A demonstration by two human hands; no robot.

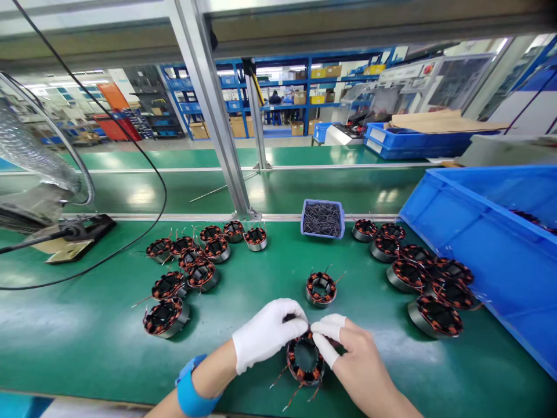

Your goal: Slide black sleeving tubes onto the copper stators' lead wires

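Right now both hands meet over a wound stator [304, 361] lying near the front edge of the green bench [243, 278]. The white-gloved left hand [266, 335] and the right hand [357, 364], which has white tips on thumb and forefinger, pinch its far rim, fingertips touching. A second stator [321, 288] sits just beyond. A small tray of dark pins [322, 219] stands farther back, with a blue crate [487, 244] to the right.

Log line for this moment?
left hand: holding copper-wound black stator ring | right hand: pinching its top | beyond: blue tray of dark pins
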